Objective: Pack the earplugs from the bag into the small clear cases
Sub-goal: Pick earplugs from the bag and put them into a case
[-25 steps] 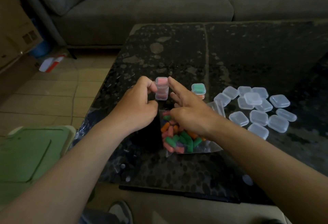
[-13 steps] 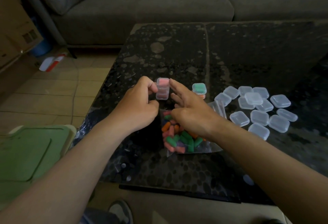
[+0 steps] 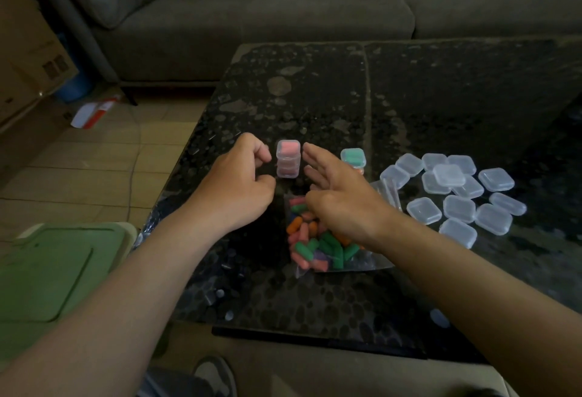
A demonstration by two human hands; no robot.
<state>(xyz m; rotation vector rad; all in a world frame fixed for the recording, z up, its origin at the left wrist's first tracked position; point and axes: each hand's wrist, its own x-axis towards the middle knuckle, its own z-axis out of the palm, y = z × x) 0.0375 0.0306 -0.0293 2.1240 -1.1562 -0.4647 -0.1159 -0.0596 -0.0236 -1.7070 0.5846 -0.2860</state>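
Observation:
A stack of small clear cases with pink earplugs stands on the dark table. My left hand sits just left of the stack with fingers loosely curled, a narrow gap from it, holding nothing. On the stack's right, my right hand has straight fingers, its tips close beside the stack and its palm over the clear bag of coloured earplugs. A second stack, cases with green earplugs, stands behind my right hand. Several empty clear cases lie in a pile to the right.
A grey sofa runs along the table's far side. A green-lidded bin stands at the table's left front corner, and cardboard boxes stand at the far left. My shoe shows below the table's front edge.
Both hands have come off the pink stack: my left thumb and finger touched it before and now sit slightly apart from it. The stack stands free.

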